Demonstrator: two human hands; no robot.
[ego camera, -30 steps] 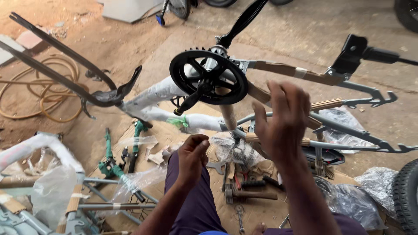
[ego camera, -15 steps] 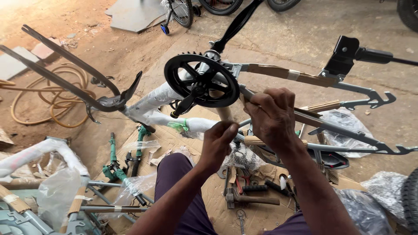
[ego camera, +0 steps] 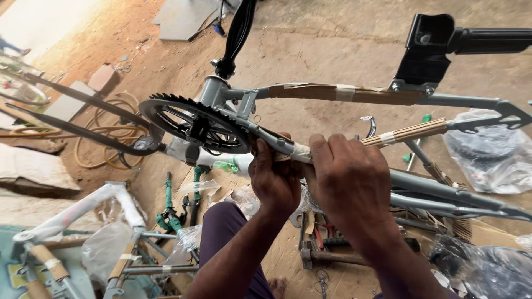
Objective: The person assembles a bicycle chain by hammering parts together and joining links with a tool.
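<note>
Fingers [ego camera: 332,160] of both hands clench the grey frame tube [ego camera: 277,145]; beyond them, cardboard wrapping [ego camera: 410,132] remains on.

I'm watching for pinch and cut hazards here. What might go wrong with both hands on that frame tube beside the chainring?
The left hand grips the grey tube close to the toothed chainring; a slip might scrape knuckles. The right hand covers the cardboard wrap, which may slide underneath.
</note>
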